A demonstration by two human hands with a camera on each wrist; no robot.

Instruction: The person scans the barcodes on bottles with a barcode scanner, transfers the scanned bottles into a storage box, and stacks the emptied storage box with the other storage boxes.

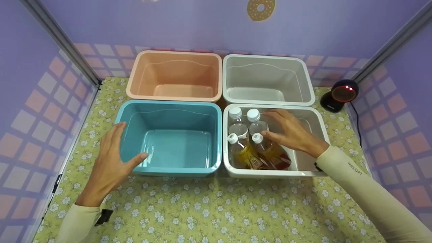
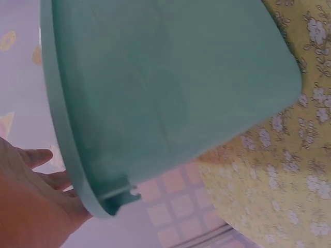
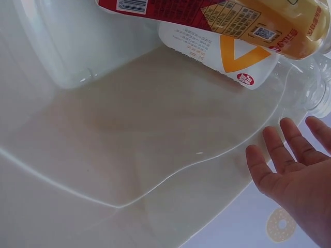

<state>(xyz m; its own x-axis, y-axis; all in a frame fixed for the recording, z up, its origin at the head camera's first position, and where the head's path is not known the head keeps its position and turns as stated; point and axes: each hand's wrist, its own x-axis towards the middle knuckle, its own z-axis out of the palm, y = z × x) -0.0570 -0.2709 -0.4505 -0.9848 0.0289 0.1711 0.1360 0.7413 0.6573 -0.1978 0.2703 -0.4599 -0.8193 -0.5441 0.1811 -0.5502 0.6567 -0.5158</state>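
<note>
Clear plastic bottles [image 1: 239, 129], four in all, occupy the left part of the front white bin [image 1: 270, 173]; the nearer pair leans. The right hand [image 1: 288, 130] is above them, fingers spread wide and gripping nothing; contact cannot be confirmed. The left hand [image 1: 109, 160] is at the left edge of the blue bin [image 1: 168, 170], fingers extended, thumb set apart, nothing held. Recommended practice: take one bottle at a time near its neck, close fully before any load, and raise it straight so its neighbours are not knocked. The leaning pair appears likelier to slide. Surface: yellow-green flowered cloth [image 1: 202, 209]. Peach bin [image 1: 175, 76] and rear white bin [image 1: 266, 79] adjoin behind. Black scanner-like device [image 1: 339, 96] at right, red-lit. Room: purple wall [image 1: 195, 23] bearing a doughnut print [image 1: 251, 11].
</note>
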